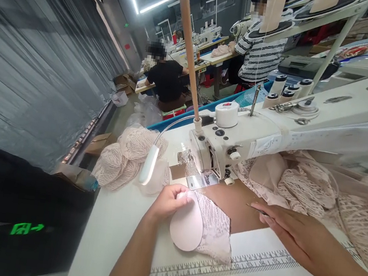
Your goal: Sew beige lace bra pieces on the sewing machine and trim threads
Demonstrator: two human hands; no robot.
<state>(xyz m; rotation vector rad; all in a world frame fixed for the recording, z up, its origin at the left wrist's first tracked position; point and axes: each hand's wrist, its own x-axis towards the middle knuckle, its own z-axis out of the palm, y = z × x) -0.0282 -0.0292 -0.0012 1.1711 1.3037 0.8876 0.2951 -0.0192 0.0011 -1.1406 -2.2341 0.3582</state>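
My left hand (173,200) pinches the upper edge of a pale pink bra cup (187,227), thumb on top, just in front of the needle area. Lace fabric (216,228) joined to the cup spreads to the right over the table's front. My right hand (289,224) is closed around a thin, pointed metal tool (258,208), its tip toward the left; most of it is hidden in the fingers, so its exact kind is unclear. The white sewing machine (215,155) stands behind the cup, its needle and foot hard to make out.
A lamp (149,165) on a bent neck hangs left of the machine head. Lace cups (116,161) lie in a pile at left, more lace fabric (309,186) at right. A printed ruler (256,260) runs along the front edge. Two people sit at machines beyond.
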